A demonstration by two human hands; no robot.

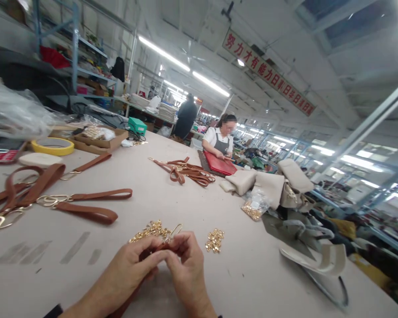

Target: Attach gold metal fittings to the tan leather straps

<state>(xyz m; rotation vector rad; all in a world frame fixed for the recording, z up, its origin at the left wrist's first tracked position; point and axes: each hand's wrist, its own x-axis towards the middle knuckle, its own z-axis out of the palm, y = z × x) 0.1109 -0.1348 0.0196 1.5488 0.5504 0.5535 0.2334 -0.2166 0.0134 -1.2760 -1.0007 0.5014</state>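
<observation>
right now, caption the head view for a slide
Left hand and right hand hold a brown strap near gold pieces.

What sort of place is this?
Probably a bag or leather-goods workshop: brown straps and a pile of small gold fittings lie on the table, under long ceiling lights.

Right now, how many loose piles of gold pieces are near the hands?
2. A larger pile just beyond the left hand, its near side partly hidden; a smaller pile right of the right hand. Loose pieces behind the hands may be hidden.
</observation>
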